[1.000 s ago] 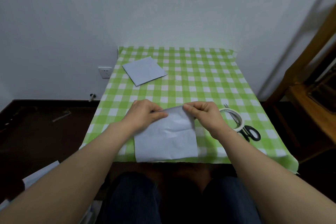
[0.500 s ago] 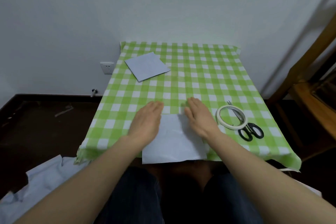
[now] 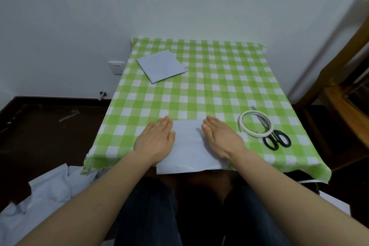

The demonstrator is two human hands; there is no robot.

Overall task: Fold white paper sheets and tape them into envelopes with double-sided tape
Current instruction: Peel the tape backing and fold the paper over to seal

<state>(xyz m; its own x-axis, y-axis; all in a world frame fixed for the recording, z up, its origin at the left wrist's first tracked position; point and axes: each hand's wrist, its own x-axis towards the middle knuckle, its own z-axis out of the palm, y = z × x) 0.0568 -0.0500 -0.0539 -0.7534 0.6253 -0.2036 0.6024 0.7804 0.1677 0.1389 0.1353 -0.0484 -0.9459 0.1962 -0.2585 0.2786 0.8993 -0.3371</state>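
A folded white paper sheet [image 3: 189,146] lies at the near edge of the green checked table [image 3: 209,90], its lower edge hanging slightly over. My left hand [image 3: 156,140] rests flat, palm down, on the sheet's left side. My right hand [image 3: 220,138] lies flat on its right side. Both hands hold nothing, with fingers straight. A roll of double-sided tape [image 3: 255,124] sits just right of my right hand. A folded paper envelope [image 3: 161,66] lies at the far left of the table.
Black-handled scissors [image 3: 274,136] lie partly under and beside the tape roll. Loose white paper [image 3: 46,191] is piled on the dark floor at the lower left. A wooden chair [image 3: 343,96] stands to the right. A wall socket [image 3: 116,67] is left of the table.
My hands let go of the raised top edge of the sheet, laid it down, and spread apart flat across the fold. The view has tilted slightly.
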